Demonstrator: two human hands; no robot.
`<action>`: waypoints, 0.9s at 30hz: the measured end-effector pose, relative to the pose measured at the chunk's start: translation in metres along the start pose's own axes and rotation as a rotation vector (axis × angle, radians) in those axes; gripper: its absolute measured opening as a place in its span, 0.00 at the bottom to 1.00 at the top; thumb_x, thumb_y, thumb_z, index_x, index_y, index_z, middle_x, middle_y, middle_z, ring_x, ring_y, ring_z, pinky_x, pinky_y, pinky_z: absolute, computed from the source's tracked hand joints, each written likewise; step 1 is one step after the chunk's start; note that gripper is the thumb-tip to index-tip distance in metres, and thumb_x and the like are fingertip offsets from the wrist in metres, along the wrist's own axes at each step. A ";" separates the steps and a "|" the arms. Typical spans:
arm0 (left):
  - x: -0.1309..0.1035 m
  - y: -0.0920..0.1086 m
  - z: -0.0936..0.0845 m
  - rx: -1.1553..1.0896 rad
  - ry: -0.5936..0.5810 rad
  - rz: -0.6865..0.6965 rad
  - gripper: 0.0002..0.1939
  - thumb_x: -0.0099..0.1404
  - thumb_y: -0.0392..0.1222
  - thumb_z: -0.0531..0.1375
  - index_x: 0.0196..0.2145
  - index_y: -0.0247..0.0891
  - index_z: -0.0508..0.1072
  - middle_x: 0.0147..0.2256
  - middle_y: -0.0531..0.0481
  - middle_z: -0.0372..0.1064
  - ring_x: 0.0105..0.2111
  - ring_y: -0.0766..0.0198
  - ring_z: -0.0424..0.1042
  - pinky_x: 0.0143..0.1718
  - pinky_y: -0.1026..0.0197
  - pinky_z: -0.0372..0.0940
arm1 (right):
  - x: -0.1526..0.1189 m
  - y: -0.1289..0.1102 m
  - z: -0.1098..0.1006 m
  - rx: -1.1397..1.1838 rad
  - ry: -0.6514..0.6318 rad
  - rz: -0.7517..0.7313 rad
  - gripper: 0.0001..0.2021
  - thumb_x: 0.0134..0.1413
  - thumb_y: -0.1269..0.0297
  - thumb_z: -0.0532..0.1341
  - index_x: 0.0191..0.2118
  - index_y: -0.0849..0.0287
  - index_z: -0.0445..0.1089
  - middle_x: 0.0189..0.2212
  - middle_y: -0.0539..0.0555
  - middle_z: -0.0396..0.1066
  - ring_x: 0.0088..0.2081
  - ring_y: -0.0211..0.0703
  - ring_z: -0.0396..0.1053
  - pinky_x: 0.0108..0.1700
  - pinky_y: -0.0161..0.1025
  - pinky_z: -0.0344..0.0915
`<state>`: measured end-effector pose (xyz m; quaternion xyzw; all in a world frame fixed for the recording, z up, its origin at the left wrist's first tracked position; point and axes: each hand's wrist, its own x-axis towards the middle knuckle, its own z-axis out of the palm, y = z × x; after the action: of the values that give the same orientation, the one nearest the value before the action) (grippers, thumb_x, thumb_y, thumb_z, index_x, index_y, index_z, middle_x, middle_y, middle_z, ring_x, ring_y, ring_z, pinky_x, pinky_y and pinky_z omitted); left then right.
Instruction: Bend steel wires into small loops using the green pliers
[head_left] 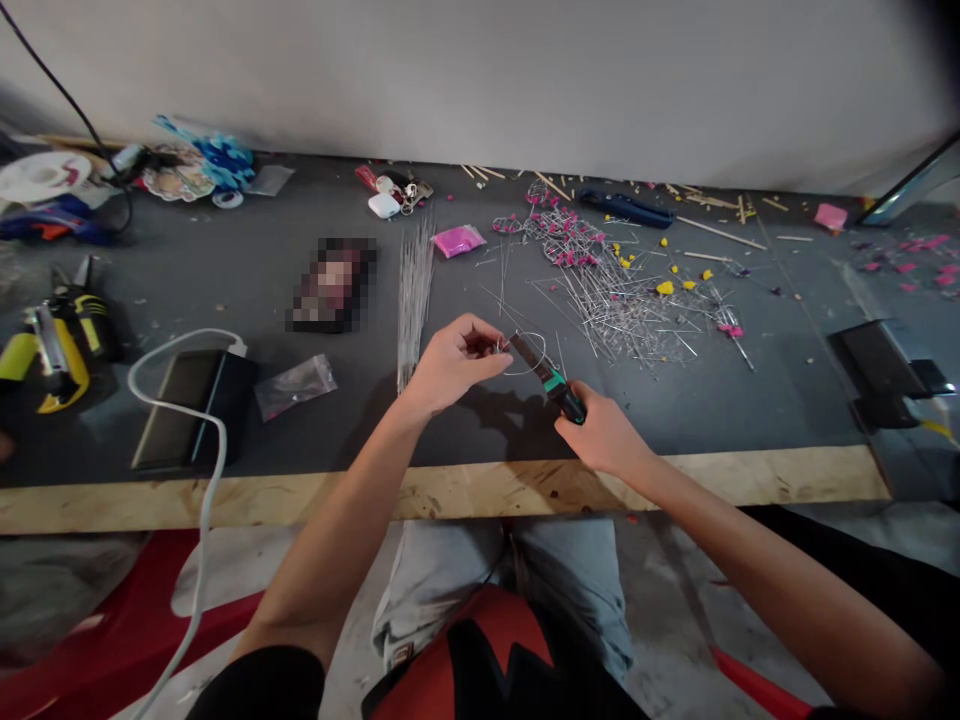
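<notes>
1. Front edge: pale wooden strip point(465, 490) along the dark grey tabletop point(360, 430).
2. Right hand point(606, 432): closed around the handle of a black-and-green hand tool point(553, 384), dark metal head angled up-left. Can't tell whether its jaws are shut.
3. Left hand point(459, 362): thumb and fingers pinching a thin silver wire loop point(545, 350). Loop is between the hands, at the tool's head; contact unclear.
4. Left side: black box-shaped device point(187, 412) with white cable point(222, 440) plugged in. Small clear plastic bag point(296, 388) just right of it, yellow-and-silver utility knife point(64, 370) to its left.
5. Beyond left hand: bundle of straight silver wires point(415, 300), laid roughly parallel.
6. Further: loose pile of silver wire pieces point(615, 315) with pink and yellow bits, right of the bundle. Bright pink packet point(459, 241) between them.
7. Back: dark blue hand tool point(626, 208) behind the pile; small white case point(384, 205) beside keys.
</notes>
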<state>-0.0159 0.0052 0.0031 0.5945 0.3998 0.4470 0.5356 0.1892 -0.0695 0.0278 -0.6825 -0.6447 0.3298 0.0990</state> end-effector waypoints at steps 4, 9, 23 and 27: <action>-0.001 0.001 0.000 -0.121 -0.035 -0.015 0.14 0.50 0.40 0.67 0.32 0.37 0.67 0.30 0.50 0.70 0.28 0.70 0.69 0.27 0.66 0.64 | -0.001 0.001 0.001 0.005 -0.001 -0.014 0.07 0.47 0.66 0.54 0.34 0.56 0.63 0.24 0.49 0.67 0.23 0.36 0.58 0.27 0.33 0.52; 0.000 0.002 -0.001 -0.282 -0.076 -0.107 0.15 0.52 0.47 0.66 0.33 0.38 0.67 0.29 0.49 0.72 0.25 0.69 0.70 0.23 0.66 0.65 | -0.002 0.001 0.001 0.007 0.007 -0.007 0.06 0.47 0.66 0.54 0.34 0.56 0.63 0.24 0.49 0.66 0.24 0.37 0.59 0.28 0.33 0.52; -0.003 0.000 0.008 -0.315 0.001 -0.113 0.10 0.53 0.37 0.64 0.28 0.38 0.63 0.23 0.55 0.68 0.23 0.72 0.69 0.23 0.68 0.63 | -0.005 -0.003 0.002 -0.018 0.020 -0.027 0.11 0.47 0.67 0.55 0.39 0.57 0.66 0.25 0.51 0.68 0.24 0.37 0.59 0.28 0.33 0.53; -0.003 -0.001 0.007 -0.168 0.059 -0.015 0.10 0.51 0.36 0.64 0.28 0.38 0.65 0.25 0.55 0.67 0.24 0.74 0.66 0.25 0.68 0.62 | -0.005 -0.003 0.002 -0.032 0.015 -0.033 0.11 0.47 0.67 0.55 0.39 0.57 0.65 0.26 0.51 0.68 0.24 0.38 0.59 0.29 0.34 0.53</action>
<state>-0.0097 0.0004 0.0014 0.5312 0.3811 0.4921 0.5749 0.1853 -0.0740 0.0293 -0.6758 -0.6602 0.3127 0.0983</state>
